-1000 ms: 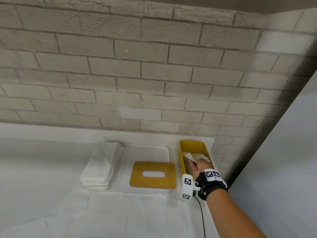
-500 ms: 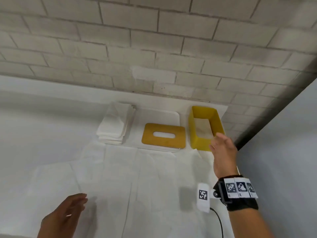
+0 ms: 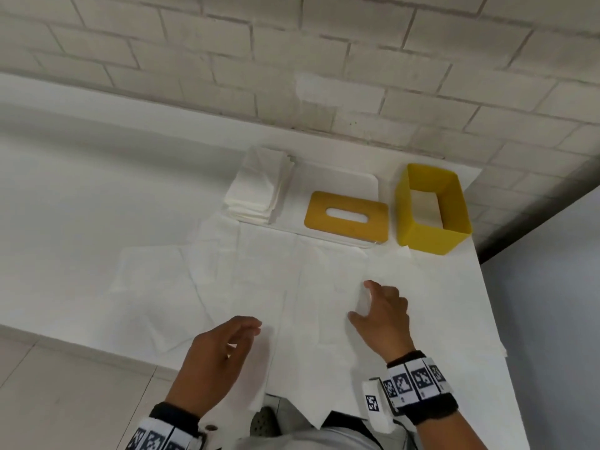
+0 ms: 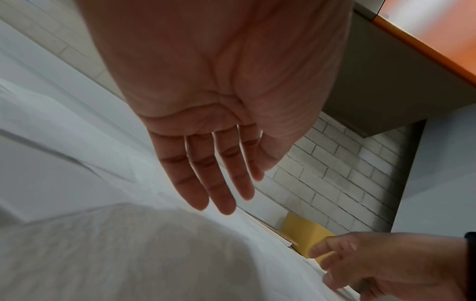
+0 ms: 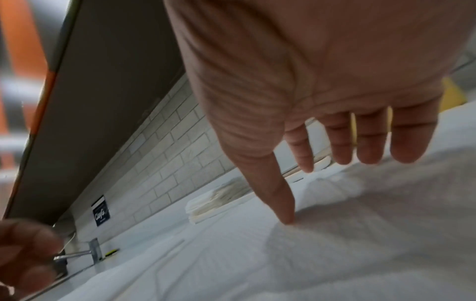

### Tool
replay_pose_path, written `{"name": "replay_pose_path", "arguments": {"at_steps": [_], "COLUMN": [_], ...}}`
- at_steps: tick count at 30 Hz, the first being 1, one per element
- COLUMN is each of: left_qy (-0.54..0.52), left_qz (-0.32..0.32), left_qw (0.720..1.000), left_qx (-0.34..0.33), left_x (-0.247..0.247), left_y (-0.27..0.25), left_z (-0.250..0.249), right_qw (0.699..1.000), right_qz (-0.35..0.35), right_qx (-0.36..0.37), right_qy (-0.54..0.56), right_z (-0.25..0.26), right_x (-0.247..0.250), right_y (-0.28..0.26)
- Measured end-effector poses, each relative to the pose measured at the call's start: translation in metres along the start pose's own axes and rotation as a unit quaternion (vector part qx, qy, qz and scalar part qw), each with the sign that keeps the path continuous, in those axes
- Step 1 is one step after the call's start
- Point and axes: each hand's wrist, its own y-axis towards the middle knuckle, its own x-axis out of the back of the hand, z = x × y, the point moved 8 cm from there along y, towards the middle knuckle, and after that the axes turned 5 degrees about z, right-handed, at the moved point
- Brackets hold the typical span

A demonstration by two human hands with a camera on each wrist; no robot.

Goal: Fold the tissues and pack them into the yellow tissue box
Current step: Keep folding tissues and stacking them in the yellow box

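The yellow tissue box [image 3: 431, 222] stands open at the back right with a white tissue [image 3: 423, 204] lying inside. Its yellow slotted lid [image 3: 346, 217] lies flat to the left, on a white tray [image 3: 341, 177]. A stack of folded tissues [image 3: 259, 186] sits further left. Large unfolded tissues [image 3: 276, 280] cover the near table. My right hand [image 3: 363, 300] hovers spread over one sheet, its thumb [image 5: 285, 215] touching the paper. My left hand [image 3: 246, 329] hangs above the sheets with relaxed straight fingers [image 4: 221, 195], holding nothing.
A brick wall [image 3: 324, 60] runs behind the table. A grey panel [image 3: 552, 287] borders the table's right edge. The table's front edge [image 3: 97, 349] lies near my body, with floor at the lower left. A metal fixture [image 5: 92, 252] stands far left.
My right hand came out of the yellow box and moved back to the spread sheet. My left hand rose into view from the lower left. The view tilted down.
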Motion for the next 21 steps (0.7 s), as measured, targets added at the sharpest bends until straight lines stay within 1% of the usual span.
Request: {"name": "replay_pose_path", "arguments": {"at_steps": [3,4,10,12,15,17,19,21], "left_qy": [-0.008,-0.009,-0.003,-0.003,-0.021,-0.038,-0.076,-0.150], "left_qz": [-0.001,-0.002,-0.013,-0.018,-0.017,-0.011,-0.010,-0.014], "left_qw": [1.000,1.000,1.000,1.000,1.000,0.999,0.997,0.988], "left_qx": [0.004,0.003,-0.007,-0.010,0.000,0.010,0.020,0.038], "left_x": [0.001,0.002,0.009,0.011,0.014,0.013,0.014,0.014], "left_y": [-0.006,-0.008,-0.016,-0.017,-0.017,-0.014,-0.012,-0.009], "left_z": [0.004,0.006,0.010,0.011,0.013,0.014,0.009,0.004], "right_qw": [0.993,0.989,0.978,0.978,0.987,0.992,0.987,0.961], "right_qz": [0.037,0.045,0.039,0.036,0.013,0.005,0.020,0.075], "right_qx": [0.051,0.055,0.039,0.041,0.062,0.100,0.151,0.180], "right_qy": [-0.104,-0.127,-0.201,-0.202,-0.145,-0.074,0.054,0.197], "right_z": [0.013,0.014,0.023,0.028,0.038,0.049,0.063,0.079], "right_x": [-0.003,-0.003,0.008,0.012,0.026,0.040,0.053,0.056], "right_y": [0.005,0.007,0.007,0.005,-0.003,-0.009,-0.018,-0.030]}}
